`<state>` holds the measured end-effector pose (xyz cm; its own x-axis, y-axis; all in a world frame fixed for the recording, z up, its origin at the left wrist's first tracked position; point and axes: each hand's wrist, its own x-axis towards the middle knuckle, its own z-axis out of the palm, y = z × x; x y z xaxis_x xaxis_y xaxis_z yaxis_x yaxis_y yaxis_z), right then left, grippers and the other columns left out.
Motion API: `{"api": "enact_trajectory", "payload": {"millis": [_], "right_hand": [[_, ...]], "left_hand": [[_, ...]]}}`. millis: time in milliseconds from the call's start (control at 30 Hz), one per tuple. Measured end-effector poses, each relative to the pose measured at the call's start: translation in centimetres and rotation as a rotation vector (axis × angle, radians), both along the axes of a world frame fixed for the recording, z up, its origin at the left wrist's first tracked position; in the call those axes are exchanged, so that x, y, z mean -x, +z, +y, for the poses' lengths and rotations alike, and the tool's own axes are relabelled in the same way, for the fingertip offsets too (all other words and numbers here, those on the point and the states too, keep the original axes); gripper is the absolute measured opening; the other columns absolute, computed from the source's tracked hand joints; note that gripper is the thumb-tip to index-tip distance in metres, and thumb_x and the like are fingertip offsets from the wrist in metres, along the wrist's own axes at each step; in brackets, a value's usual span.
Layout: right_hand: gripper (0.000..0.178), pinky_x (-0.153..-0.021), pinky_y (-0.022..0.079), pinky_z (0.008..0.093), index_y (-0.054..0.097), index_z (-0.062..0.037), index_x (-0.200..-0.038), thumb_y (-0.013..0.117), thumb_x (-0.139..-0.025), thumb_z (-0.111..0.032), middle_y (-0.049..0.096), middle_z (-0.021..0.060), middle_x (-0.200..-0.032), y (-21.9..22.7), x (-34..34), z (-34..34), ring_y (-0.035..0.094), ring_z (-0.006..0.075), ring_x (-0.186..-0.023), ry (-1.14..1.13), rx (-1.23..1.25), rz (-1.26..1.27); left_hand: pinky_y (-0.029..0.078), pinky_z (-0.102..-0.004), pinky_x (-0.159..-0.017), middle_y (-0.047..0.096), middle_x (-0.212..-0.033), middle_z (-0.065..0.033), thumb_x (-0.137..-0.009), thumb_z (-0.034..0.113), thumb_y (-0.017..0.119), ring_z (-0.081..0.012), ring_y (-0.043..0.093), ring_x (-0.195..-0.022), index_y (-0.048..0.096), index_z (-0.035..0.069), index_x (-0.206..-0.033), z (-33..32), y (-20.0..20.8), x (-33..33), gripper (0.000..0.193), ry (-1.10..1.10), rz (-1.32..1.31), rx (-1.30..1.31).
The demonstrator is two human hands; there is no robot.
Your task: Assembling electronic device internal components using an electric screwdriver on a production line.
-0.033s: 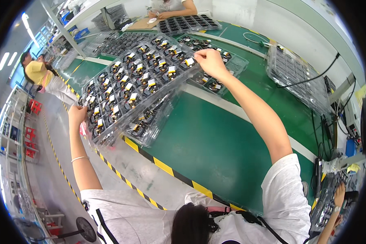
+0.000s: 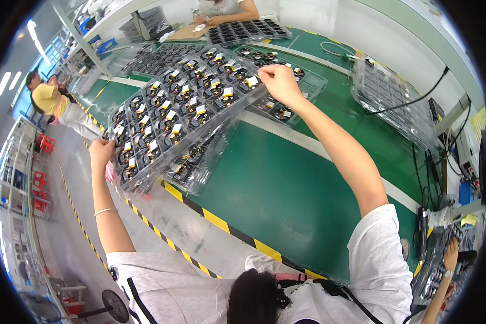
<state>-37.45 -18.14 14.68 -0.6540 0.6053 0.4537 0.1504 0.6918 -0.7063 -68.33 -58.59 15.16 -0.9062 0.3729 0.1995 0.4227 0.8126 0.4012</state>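
A clear plastic tray (image 2: 233,114) hangs tilted between my two hands. Its pockets hold black round parts (image 2: 174,116), each with a small white-and-yellow piece on it. My left hand (image 2: 101,153) is closed on the tray's left edge, and my right hand (image 2: 279,85) pinches its far right corner. Partly hidden under it, another filled clear tray (image 2: 200,173) rests at the left edge of the green bench. Behind my right hand lies a further clear tray (image 2: 312,86) with similar parts in it.
The green bench (image 2: 286,200) has a striped yellow-black edge (image 2: 217,221). Empty-looking clear trays (image 2: 391,102) are stacked at the right, with a black cable over them. Across the bench, a person (image 2: 221,13) sits behind a black-filled tray (image 2: 248,31). Another person (image 2: 54,97) stands far left.
The tray and my hands have hardly moved. The person in yellow at the far left has shifted posture, with an arm now raised.
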Motion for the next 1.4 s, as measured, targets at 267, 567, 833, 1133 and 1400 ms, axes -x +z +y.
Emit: {"api": "enact_trajectory", "payload": {"millis": [267, 567, 833, 1133, 1400], "right_hand": [[0.018, -0.062, 0.047, 0.0299, 0.070, 0.0001, -0.097, 0.064, -0.084, -0.011, 0.063, 0.0125, -0.080, -0.6, -19.3, 1.6, 0.059, 0.0182, -0.067, -0.219, -0.046, 0.149], [0.021, -0.066, 0.045, 0.0260, 0.069, 0.0011, -0.105, 0.060, -0.089, -0.007, 0.062, 0.0089, -0.087, 1.8, -26.1, 1.0, 0.055, 0.0120, -0.073, -0.187, 0.068, 0.086], [0.021, -0.065, 0.045, 0.0262, 0.068, 0.0025, -0.105, 0.059, -0.087, -0.004, 0.060, 0.0092, -0.086, -0.1, -26.6, 0.2, 0.055, 0.0149, -0.071, -0.171, 0.029, 0.047], [0.023, -0.068, 0.047, 0.0263, 0.067, 0.0024, -0.107, 0.058, -0.085, 0.001, 0.060, 0.0106, -0.089, 1.5, -27.9, -3.3, 0.058, 0.0167, -0.075, -0.191, 0.087, -0.051], [0.021, -0.067, 0.049, 0.0289, 0.066, 0.0048, -0.105, 0.059, -0.086, -0.003, 0.060, 0.0122, -0.091, -0.8, -26.7, 0.3, 0.061, 0.0199, -0.073, -0.315, 0.070, -0.122]], "left_hand": [[0.051, -0.0351, -0.070, 0.069, -0.076, -0.0197, -0.080, 0.024, 0.062, -0.0260, 0.069, -0.071, 0.070, -0.004, -0.091, 9.2, 2.0, -12.2, 0.030, -0.196, 0.178, -0.125], [0.046, -0.0270, -0.059, 0.064, -0.065, -0.0106, -0.087, 0.013, 0.060, -0.0097, 0.058, -0.060, 0.067, -0.009, -0.095, 9.8, 5.2, -19.8, 0.024, -0.246, 0.162, -0.237], [0.051, -0.0301, -0.061, 0.068, -0.070, -0.0166, -0.084, 0.008, 0.062, -0.0185, 0.066, -0.062, 0.068, -0.008, -0.093, 9.8, 3.8, -20.7, 0.019, -0.218, 0.136, -0.204], [0.045, -0.0270, -0.055, 0.063, -0.064, -0.0105, -0.085, 0.006, 0.062, -0.0100, 0.056, -0.058, 0.066, -0.011, -0.092, 7.9, 5.4, -22.4, 0.019, -0.172, 0.015, -0.175], [0.046, -0.0326, -0.055, 0.063, -0.065, -0.0189, -0.085, 0.008, 0.060, -0.0199, 0.062, -0.056, 0.066, -0.008, -0.089, 15.3, -0.2, -18.6, 0.018, -0.336, 0.011, -0.124]]}}
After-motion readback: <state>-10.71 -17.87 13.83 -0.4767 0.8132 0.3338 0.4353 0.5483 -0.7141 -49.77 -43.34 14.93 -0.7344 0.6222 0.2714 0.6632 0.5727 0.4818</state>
